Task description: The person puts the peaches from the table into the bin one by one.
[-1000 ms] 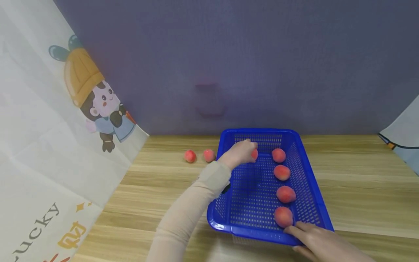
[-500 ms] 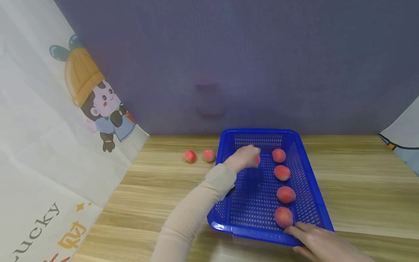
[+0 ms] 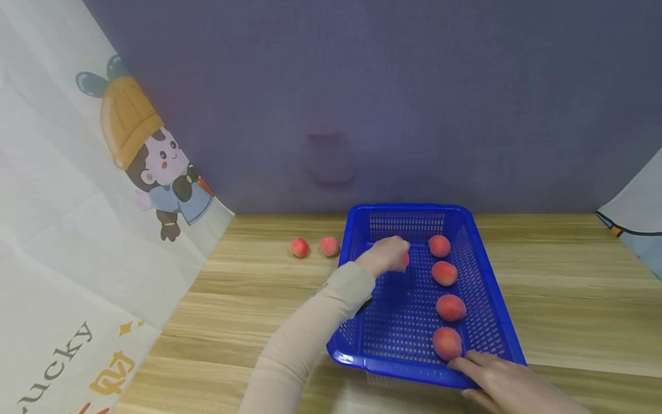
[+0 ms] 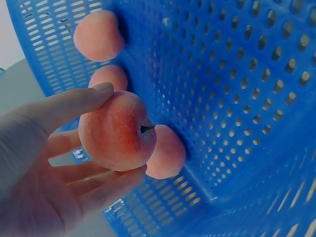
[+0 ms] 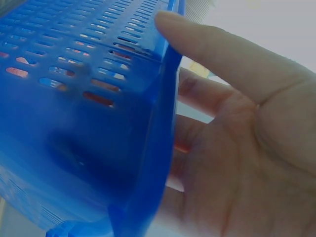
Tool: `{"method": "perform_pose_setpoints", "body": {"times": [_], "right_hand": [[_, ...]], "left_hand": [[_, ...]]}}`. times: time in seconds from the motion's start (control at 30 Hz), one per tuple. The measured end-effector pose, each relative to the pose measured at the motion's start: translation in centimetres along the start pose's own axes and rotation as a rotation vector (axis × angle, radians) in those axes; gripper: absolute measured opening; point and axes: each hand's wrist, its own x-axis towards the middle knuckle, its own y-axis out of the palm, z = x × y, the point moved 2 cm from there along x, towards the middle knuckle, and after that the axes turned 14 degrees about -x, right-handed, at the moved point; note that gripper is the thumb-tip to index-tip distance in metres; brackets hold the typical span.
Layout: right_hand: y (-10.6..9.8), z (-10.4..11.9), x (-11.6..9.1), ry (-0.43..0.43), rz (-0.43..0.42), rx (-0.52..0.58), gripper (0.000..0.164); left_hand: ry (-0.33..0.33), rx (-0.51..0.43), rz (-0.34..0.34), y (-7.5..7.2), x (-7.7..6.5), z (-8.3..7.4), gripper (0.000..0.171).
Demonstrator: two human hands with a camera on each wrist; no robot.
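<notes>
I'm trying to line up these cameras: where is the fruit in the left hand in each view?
Head: right of centre, the held fruit is a red patch mostly hidden by the left hand.
Left wrist: large, left of centre, stem pointing right.
Right wrist: can't be singled out; only reddish patches show through the blue basket.
Shared landmark: the blue basket, in all three.

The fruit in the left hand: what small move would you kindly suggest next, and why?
Probably lower the held fruit into the blue basket and release: the left hand holds it over the basket, bare floor shows nearby, and four fruits line the right side.
</notes>
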Motion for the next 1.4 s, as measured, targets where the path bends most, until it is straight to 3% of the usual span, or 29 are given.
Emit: {"method": "perform_pose_setpoints", "body": {"times": [0.73,1.4], "right_hand": [[-0.1,0.0,0.0,0.0,0.001,0.004,0.029],[-0.1,0.1,0.0,0.017,0.014,0.001,0.029]], "left_hand": [[-0.035,0.035,0.095,1.7,0.6,0.0,0.021],[-0.047,0.012,0.083,2.1,0.6,0.0,0.017]]}}
